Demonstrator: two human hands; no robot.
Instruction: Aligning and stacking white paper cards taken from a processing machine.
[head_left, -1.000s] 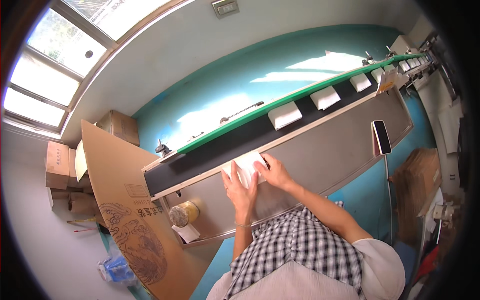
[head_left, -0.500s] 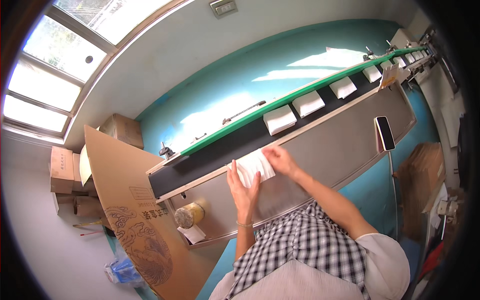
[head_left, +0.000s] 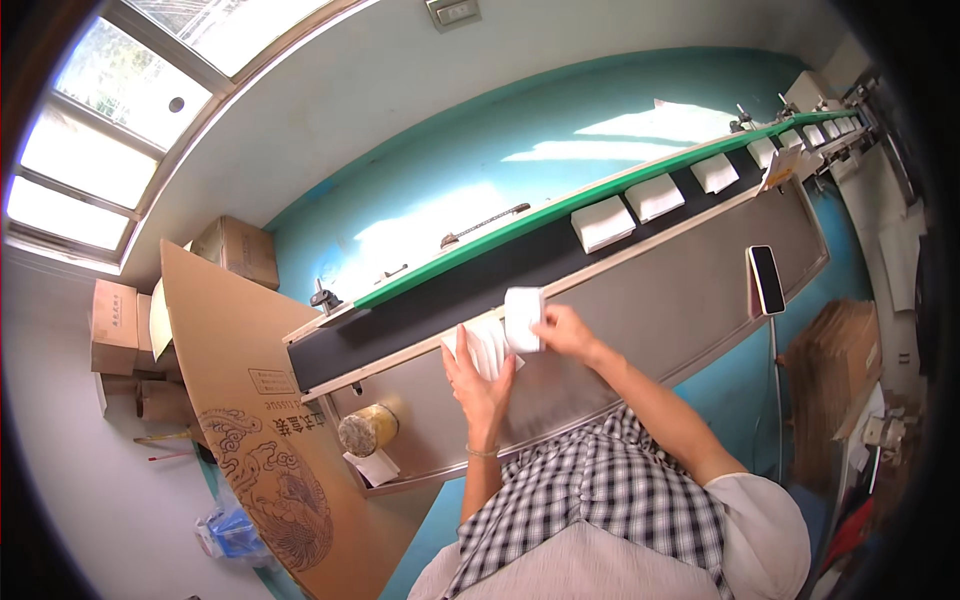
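Note:
My left hand (head_left: 480,397) is closed around a fanned stack of white tissues (head_left: 486,343), thumb on the near side and fingers on the far side. At the stack's right end, my right hand (head_left: 568,333) pinches a folded white tissue bundle (head_left: 523,315) standing upright. Both hands are over the metal worktable (head_left: 650,290), close to its far edge. Beyond them runs a black conveyor belt (head_left: 430,327). On it lies a row of white folded tissue stacks, the nearest stack (head_left: 602,224) to the right of my hands.
A green guide rail (head_left: 440,264) borders the belt's far side. Left on the table sits a yellowish cylinder (head_left: 369,430) beside white tissues (head_left: 372,467). A phone (head_left: 767,280) stands at the table's right. A large cardboard sheet (head_left: 225,350) leans at the left, boxes (head_left: 235,250) behind it.
My right hand has lifted a folded tissue bundle upright, apart from the stack in my left hand. The tissue stacks on the belt have shifted to the right.

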